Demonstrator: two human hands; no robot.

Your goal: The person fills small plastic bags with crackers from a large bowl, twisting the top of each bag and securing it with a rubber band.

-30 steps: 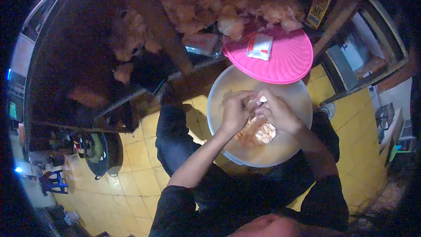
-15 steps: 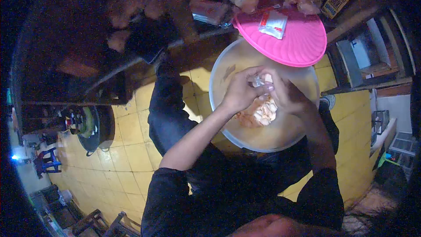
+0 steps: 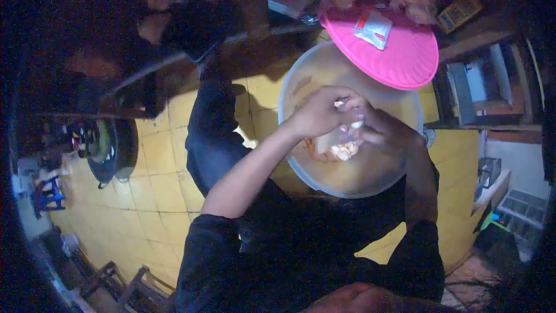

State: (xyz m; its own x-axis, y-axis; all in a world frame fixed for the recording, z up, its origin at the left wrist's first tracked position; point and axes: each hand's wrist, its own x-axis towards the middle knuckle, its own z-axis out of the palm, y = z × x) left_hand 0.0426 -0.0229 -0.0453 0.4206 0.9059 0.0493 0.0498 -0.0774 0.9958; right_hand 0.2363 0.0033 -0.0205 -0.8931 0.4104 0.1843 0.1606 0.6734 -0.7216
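Both hands meet above a large round tub (image 3: 284, 87) held between the knees. My left hand (image 3: 324, 110) is closed, its thumb and fingers pinching what looks like a small clear plastic bag, mostly hidden now. Against it, my right hand (image 3: 385, 130) has its fingers curled in, blurred by motion. A small white piece (image 3: 358, 123) shows between the left thumb and the right fingers. Below them, a heap of pale chunks (image 3: 344, 151) lies on the tub's bottom, with reddish-brown residue beside it.
A pink ribbed lid (image 3: 405, 61) rests over the tub's far edge, carrying a pack of clear plastic bags (image 3: 373, 30). Behind it, a dark table holds bundles and a yellow box (image 3: 459, 11). A dark pot (image 3: 119, 150) stands left on the yellow tiled floor (image 3: 156, 197).
My hands have drawn closer together, and my right hand has turned inward with its fingers curled. The plastic between them is now more hidden. The whole view has shifted slightly.
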